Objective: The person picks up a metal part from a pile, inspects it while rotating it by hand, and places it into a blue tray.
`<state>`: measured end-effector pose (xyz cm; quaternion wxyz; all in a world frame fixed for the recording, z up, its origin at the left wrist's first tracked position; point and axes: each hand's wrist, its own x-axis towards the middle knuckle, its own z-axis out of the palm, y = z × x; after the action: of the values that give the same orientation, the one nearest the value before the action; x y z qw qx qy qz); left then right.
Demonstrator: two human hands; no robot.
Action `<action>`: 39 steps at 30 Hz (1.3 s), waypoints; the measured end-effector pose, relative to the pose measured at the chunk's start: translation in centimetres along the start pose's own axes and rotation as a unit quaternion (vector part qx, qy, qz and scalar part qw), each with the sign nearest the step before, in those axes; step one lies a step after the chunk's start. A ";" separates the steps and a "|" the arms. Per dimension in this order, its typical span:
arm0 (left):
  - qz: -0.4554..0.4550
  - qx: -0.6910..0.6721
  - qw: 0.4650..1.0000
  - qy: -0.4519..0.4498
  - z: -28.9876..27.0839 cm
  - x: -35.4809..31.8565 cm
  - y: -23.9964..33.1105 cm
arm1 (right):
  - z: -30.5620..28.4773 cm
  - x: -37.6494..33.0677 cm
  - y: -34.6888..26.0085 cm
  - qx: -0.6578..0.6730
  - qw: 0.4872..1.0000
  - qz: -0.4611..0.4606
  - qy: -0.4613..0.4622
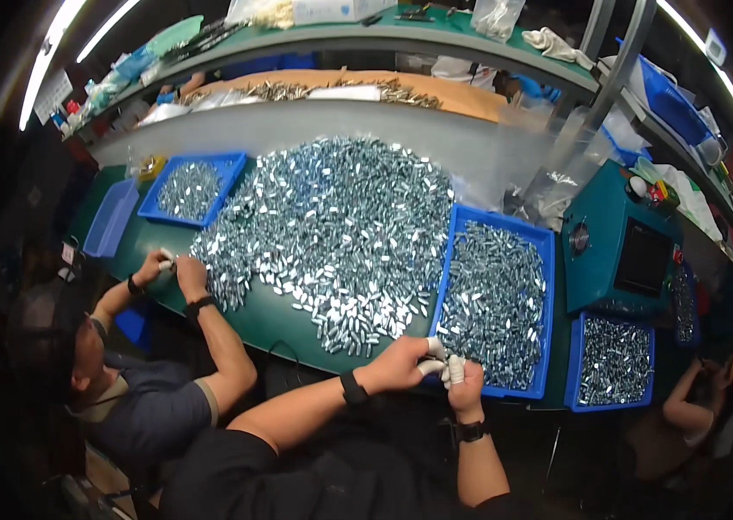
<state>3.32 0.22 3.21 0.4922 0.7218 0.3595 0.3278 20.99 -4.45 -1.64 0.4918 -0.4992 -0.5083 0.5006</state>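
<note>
My left hand point(399, 363) and my right hand point(465, 386) meet at the near edge of the green table, white covers on their fingertips. Both are closed in a pinch, and whatever lies between the fingers is too small to make out. Just beyond them stands a large blue tray point(549, 290) filled with small shiny metal cylinders point(496, 295). To its left a broad heap of the same silvery metal pieces point(340, 225) covers much of the table, its near end close to my left hand.
A co-worker point(150, 381) on the left handles something at the heap. Beyond sit a smaller blue tray point(238, 165) of parts and a lilac bin point(108, 221). On the right are a teal machine point(592, 234), another filled blue tray point(571, 364) and a second person point(674, 425).
</note>
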 end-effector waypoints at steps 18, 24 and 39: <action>0.054 0.298 0.909 0.286 -7.4 -0.2 -7.6 | 0.9 0.5 0.5 0.040 0.990 -0.040 0.132; -0.002 0.435 0.885 0.165 -14.2 0.3 -10.5 | 1.2 0.3 2.1 -0.105 0.987 -0.099 0.072; -0.143 -0.336 0.925 0.101 -4.0 -3.5 -4.9 | 2.5 0.7 1.2 -0.146 0.981 -0.119 0.041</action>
<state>-2.77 0.43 -0.61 0.7089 0.4175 0.3757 0.4266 18.46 -3.79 -2.87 0.4900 -0.5219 -0.6112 0.3376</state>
